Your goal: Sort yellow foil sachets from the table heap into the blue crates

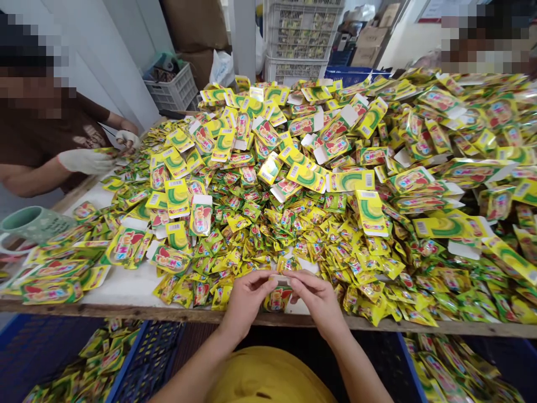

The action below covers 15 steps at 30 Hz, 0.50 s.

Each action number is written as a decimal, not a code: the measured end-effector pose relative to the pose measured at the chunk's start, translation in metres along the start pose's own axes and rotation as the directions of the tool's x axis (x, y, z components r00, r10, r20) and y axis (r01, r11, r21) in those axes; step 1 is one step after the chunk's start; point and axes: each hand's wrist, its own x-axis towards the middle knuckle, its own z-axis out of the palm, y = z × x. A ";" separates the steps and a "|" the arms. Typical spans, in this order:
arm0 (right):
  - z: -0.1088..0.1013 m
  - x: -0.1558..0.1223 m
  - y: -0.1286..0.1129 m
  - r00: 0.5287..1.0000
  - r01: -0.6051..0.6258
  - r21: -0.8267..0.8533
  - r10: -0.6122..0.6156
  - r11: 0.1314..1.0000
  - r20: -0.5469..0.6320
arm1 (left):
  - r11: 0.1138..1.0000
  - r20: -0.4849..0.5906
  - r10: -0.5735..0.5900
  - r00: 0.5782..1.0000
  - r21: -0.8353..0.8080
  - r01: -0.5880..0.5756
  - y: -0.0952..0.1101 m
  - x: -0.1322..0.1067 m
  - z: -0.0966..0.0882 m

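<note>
Now we hold one yellow-green packet at the near edge of the table, between both hands: left hand and right hand pinch its top corners, fingertips nearly meeting, other fingers curled.

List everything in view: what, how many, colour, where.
sachets: very many, yellow-green-red, heaped across the table
flat cartons: many, yellow-green, atop the heap
table: one, white top, under the heap
mug: one, pale green, left table edge
blue crates: at least two, blue, below the table
white crates: at least two, white, stacked at back
gloved hands: two, white, co-worker's, far left
packet: one, yellow-red, pinched between both hands
left hand: one, bare, near table edge, on the packet
right hand: one, bare, beside it, on the packet
</note>
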 end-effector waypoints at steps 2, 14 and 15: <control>-0.002 0.005 0.000 1.000 -0.008 -0.001 0.008 1.000 0.012 | 0.994 -0.055 0.065 0.996 0.096 -0.060 -0.006 0.002 -0.001; -0.007 0.004 0.019 0.993 0.120 -0.040 -0.121 0.992 -0.002 | 0.741 0.188 0.521 0.832 0.384 -0.551 -0.009 0.013 -0.010; -0.011 0.002 0.020 0.987 0.161 -0.079 -0.160 0.984 0.025 | 0.717 0.224 0.548 0.806 0.371 -0.590 -0.010 0.013 -0.011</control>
